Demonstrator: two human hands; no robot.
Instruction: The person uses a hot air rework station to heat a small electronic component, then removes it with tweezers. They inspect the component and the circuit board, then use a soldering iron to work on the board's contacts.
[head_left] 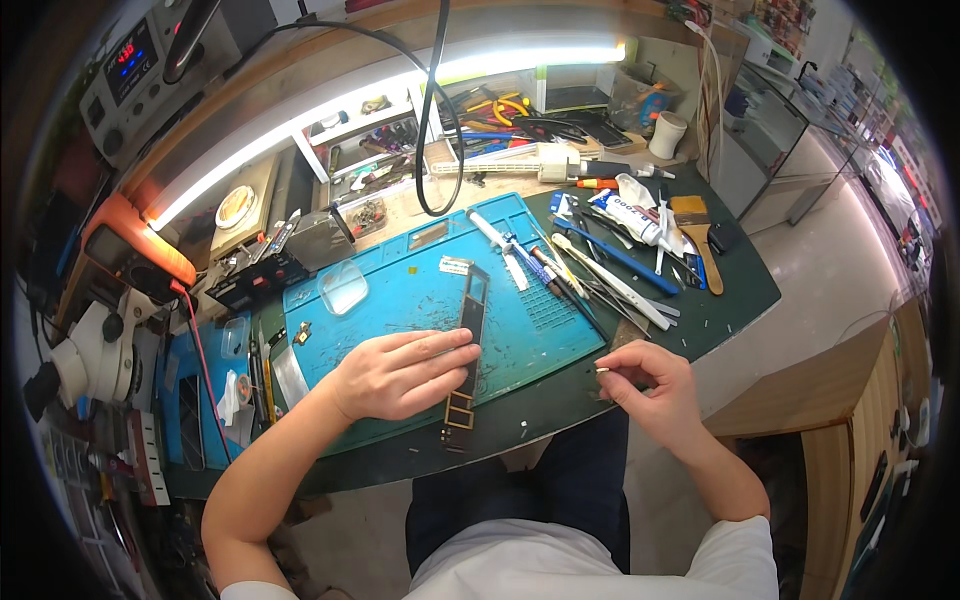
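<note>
My left hand (pixel 415 373) reaches over the blue work mat (pixel 380 300) and grips a long, dark phone frame (pixel 468 360) by its side. Its fingers lie straight against the frame, and the thumb is hidden beneath. The frame looks narrow from here, with openings near its far and near ends. A small white strip (pixel 456 265) lies by its far end. To the right, near the table's front edge, my right hand (pixel 652 388) is closed in a pinch. A tiny pale piece (pixel 602 371) shows between thumb and forefinger; its kind is too small to tell.
Tweezers, a blue-handled tool (pixel 630 255), a white tube (pixel 640 215) and a brush (pixel 697 225) crowd the right side. A clear plastic tray (pixel 343 288) sits on the mat. An orange multimeter (pixel 137 250) and a microscope (pixel 95 355) stand left. A black cable (pixel 430 110) hangs in front.
</note>
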